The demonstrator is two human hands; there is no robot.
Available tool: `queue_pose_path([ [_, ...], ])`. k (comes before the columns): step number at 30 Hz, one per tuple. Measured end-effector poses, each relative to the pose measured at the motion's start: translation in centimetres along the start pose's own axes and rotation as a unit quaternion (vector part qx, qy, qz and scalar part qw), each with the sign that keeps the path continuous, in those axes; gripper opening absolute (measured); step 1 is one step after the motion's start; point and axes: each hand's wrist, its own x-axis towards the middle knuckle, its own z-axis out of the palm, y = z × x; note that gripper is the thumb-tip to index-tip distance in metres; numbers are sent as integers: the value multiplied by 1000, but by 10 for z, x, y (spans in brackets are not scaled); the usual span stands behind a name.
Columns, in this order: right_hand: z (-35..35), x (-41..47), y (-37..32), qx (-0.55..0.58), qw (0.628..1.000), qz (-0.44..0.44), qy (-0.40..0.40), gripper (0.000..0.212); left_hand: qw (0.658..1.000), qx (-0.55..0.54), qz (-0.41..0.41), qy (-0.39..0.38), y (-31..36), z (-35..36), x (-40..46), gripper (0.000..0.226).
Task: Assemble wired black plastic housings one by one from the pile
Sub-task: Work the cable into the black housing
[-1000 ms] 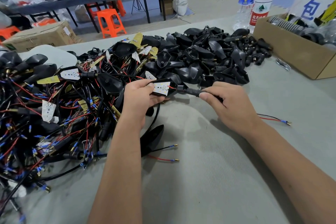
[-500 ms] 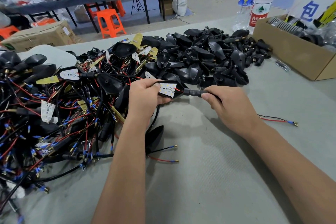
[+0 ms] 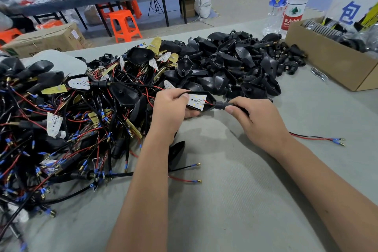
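Midway up the table's near half, my left hand (image 3: 170, 108) cupped the light, rigid housing (image 3: 201, 101) by its rim, clear of the fragile LED board (image 3: 196, 101); my right hand (image 3: 255, 116) pinched its stiff black stem (image 3: 222, 105), thin wires (image 3: 315, 138) trailing toward the right edge.

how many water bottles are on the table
2. Both stand upright at the far right, behind the cardboard box: the blue-label bottle on the left and the red-label bottle beside it on the right. The box may hide more.
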Motion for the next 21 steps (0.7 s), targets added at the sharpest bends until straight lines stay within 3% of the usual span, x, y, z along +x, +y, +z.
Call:
queue_pose_path([
  [6, -2, -1, -1, -14, 1000, 0, -19, 32, 999, -29, 1, -32, 0, -2, -4, 17],
  [13, 0, 0, -1, -9, 999, -37, -25, 11, 999, -51, 15, 7, 1, -10, -4, 21],
  [21, -2, 1, 3, -11, 998, -64, 19, 17, 998, -61, 5, 14, -1, -6, -2, 12],
])
